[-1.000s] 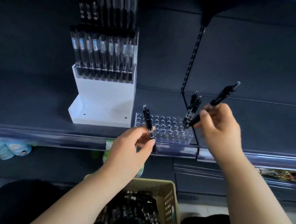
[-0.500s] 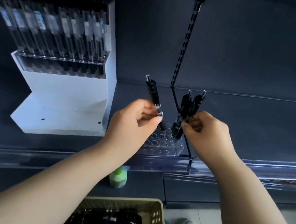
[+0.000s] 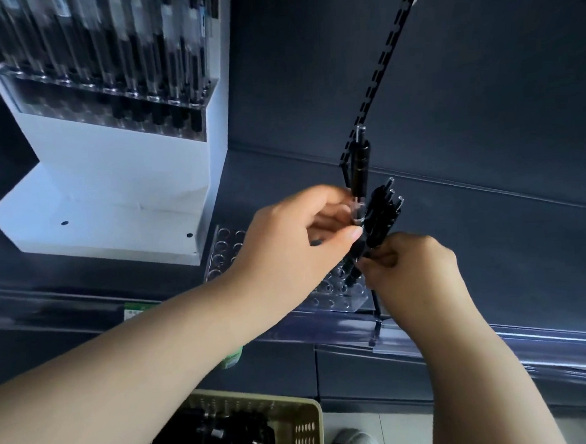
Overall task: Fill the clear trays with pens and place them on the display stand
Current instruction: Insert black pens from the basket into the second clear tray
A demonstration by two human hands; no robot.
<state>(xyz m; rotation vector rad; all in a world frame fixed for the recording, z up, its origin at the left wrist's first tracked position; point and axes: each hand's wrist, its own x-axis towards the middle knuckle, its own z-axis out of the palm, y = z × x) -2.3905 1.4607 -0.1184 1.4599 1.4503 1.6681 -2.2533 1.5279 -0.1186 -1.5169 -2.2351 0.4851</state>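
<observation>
Head view: at far left a white stand [image 3: 111, 185] sits on a dark shelf [image 3: 493, 261], and its upper step carries a clear tray [image 3: 71, 101] packed with upright pens [image 3: 143, 42]. The lower step of the stand is bare white. Low in the middle, below the shelf edge, a beige basket [image 3: 307, 427] holds a heap of black pens [image 3: 229, 438]. Just right of the stand's base, a second tray [image 3: 224, 246] lies on the shelf, with rows of round holes showing; the left forearm and hand cover much of it. The left hand [image 3: 296, 242] is above this tray, with thumb and fingers pinched round the lower barrel of one black pen [image 3: 360, 169], which stands nearly upright with its clicker end up. Touching that pen on its right is a bundle [image 3: 382, 216] of black pens, tilted, clicker ends up and tips reaching down toward the tray's right end; whether any tip sits in a hole cannot be told. The right hand [image 3: 414, 269] grips the bundle low, fingers curled tight about it. Behind both hands, a slotted black strip [image 3: 387, 51] runs up the back panel.
</observation>
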